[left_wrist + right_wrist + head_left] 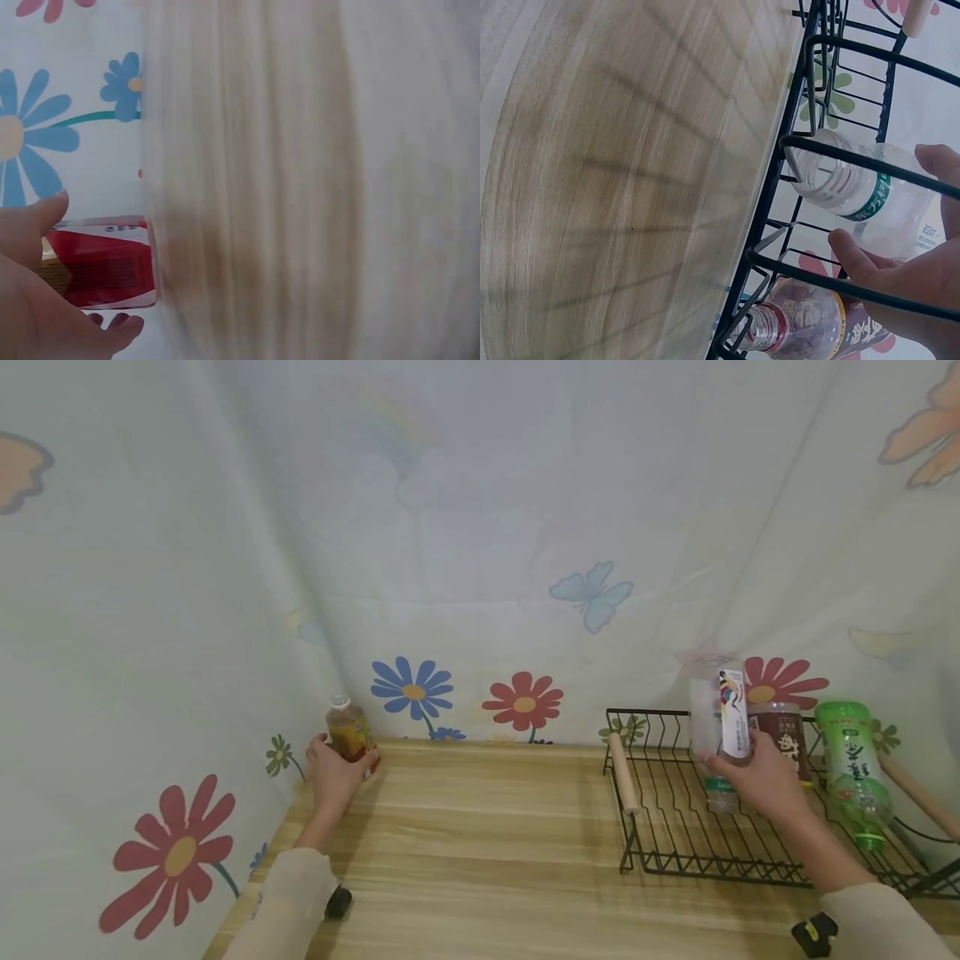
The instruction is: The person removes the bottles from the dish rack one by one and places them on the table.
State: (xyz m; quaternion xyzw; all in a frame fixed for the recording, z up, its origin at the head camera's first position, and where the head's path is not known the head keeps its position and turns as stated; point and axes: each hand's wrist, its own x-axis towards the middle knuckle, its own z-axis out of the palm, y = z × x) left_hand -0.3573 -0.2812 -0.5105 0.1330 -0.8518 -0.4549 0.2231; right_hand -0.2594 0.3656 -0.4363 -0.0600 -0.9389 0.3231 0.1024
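At the far left corner of the wooden table, my left hand [335,777] grips a small clear bottle [348,727] with a yellow and red label, its neck up. In the left wrist view the thumb and fingers lie on opposite sides of its red label [109,266]. On the right, my right hand [768,777] holds a clear plastic bottle [705,710] with a white label, upside down over the wire rack [663,864]. Its open neck [817,176] and green band show between the rack wires in the right wrist view.
A brown-labelled bottle [780,735] and a green-labelled bottle [853,752] stand upside down in the rack, right of my right hand. The rack has wooden handles [624,774]. A flower-printed curtain [480,568] borders the table [465,835] at the back and left.
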